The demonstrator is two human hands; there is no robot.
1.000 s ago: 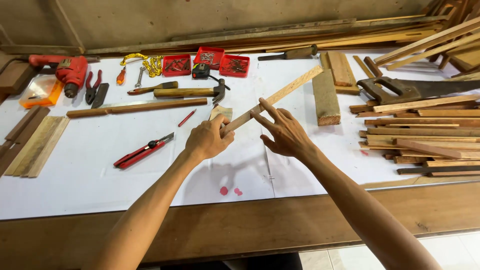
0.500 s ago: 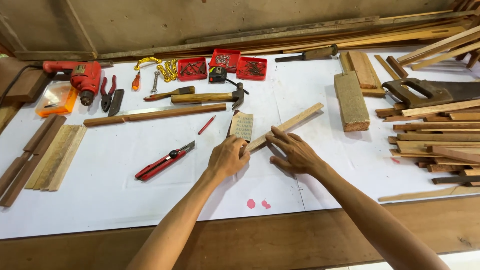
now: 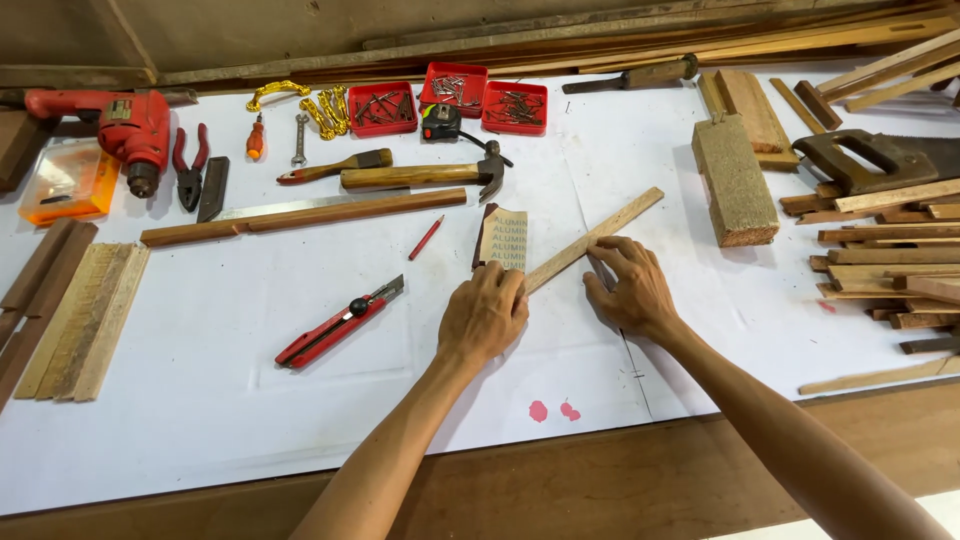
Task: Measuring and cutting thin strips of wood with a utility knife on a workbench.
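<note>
Both hands press a thin wood strip (image 3: 592, 241) flat on the worktop (image 3: 200, 400), left hand (image 3: 484, 315) at its near end beside the sandpaper (image 3: 503, 238), right hand (image 3: 625, 287) mid-strip, fingers spread.

The left hand (image 3: 485, 318) is covering the near end of the thin light wooden strip (image 3: 598, 236). The dark-handled handsaw (image 3: 880, 160) is running off the right edge.
</note>
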